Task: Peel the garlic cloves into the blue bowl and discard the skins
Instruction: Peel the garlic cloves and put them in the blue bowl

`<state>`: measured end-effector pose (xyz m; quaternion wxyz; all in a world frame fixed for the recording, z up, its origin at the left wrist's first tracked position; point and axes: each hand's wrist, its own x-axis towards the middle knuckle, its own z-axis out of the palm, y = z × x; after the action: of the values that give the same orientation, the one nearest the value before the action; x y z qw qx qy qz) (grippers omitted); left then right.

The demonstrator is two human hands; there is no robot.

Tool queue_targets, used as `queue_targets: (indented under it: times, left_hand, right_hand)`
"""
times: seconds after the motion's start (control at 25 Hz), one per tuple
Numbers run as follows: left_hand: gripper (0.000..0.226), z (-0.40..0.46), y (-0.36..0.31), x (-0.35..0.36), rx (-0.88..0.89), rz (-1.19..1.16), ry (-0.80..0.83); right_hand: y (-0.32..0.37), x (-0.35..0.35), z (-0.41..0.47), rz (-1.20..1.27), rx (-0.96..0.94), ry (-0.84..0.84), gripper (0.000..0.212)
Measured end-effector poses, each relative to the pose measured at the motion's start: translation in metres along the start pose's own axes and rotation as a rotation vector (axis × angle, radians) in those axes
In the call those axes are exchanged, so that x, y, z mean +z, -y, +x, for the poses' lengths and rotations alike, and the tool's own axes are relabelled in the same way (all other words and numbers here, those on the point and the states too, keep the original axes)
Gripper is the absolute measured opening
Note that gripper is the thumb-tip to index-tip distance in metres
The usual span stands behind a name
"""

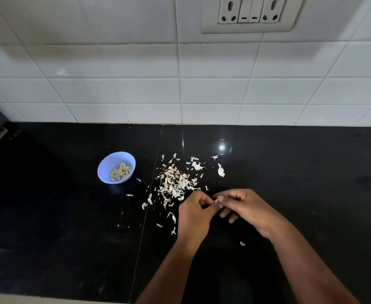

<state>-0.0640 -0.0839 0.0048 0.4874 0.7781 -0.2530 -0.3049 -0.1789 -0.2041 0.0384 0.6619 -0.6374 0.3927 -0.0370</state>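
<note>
A small blue bowl stands on the black counter at centre left, with several peeled yellowish garlic cloves inside. A heap of white garlic skins lies to its right. One unpeeled clove lies apart at the heap's right edge. My left hand and my right hand meet just below the heap, fingertips pinched together on a small garlic clove that is mostly hidden between them.
Loose skin flakes are scattered around my left hand, and one flake lies near my right wrist. A white tiled wall with a socket panel rises behind the counter. The counter's front edge runs along the bottom left.
</note>
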Motion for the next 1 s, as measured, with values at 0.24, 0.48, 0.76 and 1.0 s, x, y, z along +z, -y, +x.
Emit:
queue_targets:
  times: [0.24,0.48,0.76,1.0]
  left_hand:
    - [0.018,0.000,-0.012,-0.007,-0.085,-0.388,0.069]
    - [0.007,0.013,-0.020,-0.024,-0.111,-0.547,0.021]
    - [0.012,0.019,-0.013,-0.040,-0.004,-0.434,0.014]
    - [0.007,0.025,0.002,-0.060,0.016,-0.328,-0.055]
  right_hand:
    - [0.009,0.006,0.009,0.305,-0.098,-0.070,0.018]
    - [0.018,0.026,0.018,0.375,-0.180,-0.110,0.033]
    - [0.023,0.054,0.027,0.615,-0.083,-0.175,0.023]
    - [0.024,0.090,0.031,0.639,0.082,-0.171,0.018]
